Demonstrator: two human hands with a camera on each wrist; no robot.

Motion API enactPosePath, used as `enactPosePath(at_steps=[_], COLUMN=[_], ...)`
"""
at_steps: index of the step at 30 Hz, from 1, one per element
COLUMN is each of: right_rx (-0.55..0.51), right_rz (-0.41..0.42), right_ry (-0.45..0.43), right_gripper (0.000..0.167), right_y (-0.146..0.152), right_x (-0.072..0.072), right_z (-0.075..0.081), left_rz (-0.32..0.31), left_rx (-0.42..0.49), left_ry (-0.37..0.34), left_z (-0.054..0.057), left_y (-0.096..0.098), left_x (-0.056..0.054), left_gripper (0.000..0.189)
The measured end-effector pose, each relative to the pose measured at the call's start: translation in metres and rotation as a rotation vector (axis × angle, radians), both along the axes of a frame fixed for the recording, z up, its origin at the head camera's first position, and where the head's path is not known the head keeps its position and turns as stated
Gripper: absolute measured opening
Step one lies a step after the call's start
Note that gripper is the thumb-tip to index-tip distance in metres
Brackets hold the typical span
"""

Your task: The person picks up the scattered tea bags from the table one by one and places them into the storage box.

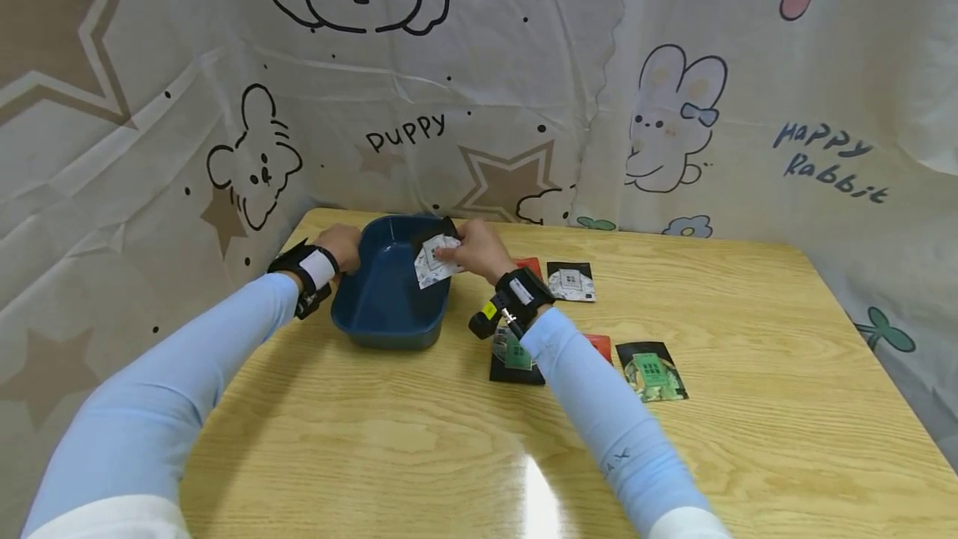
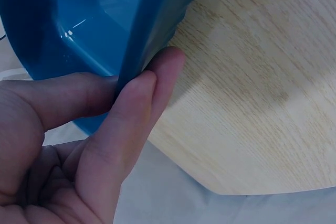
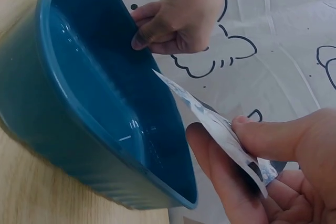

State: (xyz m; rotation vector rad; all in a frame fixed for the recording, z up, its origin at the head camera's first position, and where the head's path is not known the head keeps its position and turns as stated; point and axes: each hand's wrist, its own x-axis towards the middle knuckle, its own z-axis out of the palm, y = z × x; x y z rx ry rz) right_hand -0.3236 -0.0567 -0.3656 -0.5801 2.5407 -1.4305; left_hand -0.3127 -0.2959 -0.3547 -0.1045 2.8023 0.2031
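Head view: right hand (image 1: 481, 250) pinches packet (image 1: 430, 271), blue bin (image 1: 392, 338) just left, long axis fore-aft; left hand (image 1: 341, 246) grips left rim (image 2: 143, 35)

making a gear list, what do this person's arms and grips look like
Left sleeve and right sleeve are light blue, with white cloth higher up; the right bears a small dark marking. Left grip and right grip wear no gloves. Left wrist strap and right wrist strap are black with a white patch; by the right one sits a black device with a yellow mark.
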Motion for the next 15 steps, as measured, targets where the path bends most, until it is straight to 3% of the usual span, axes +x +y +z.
enactPosePath(at_steps=[6, 15], right_rx=[0.065, 0.029], right_rz=[-0.004, 0.021], right_ry=[0.055, 0.046], right_gripper=[0.044, 0.036], right_y=[-0.008, -0.016], right_x=[0.001, 0.002], right_z=[-0.005, -0.006], left_rz=[0.02, 0.017], left_rx=[0.012, 0.001], left_ry=[-0.035, -0.019], left_z=[-0.005, -0.004], left_y=[-0.001, -0.002], left_x=[-0.005, -0.004], left_gripper=[0.014, 0.014])
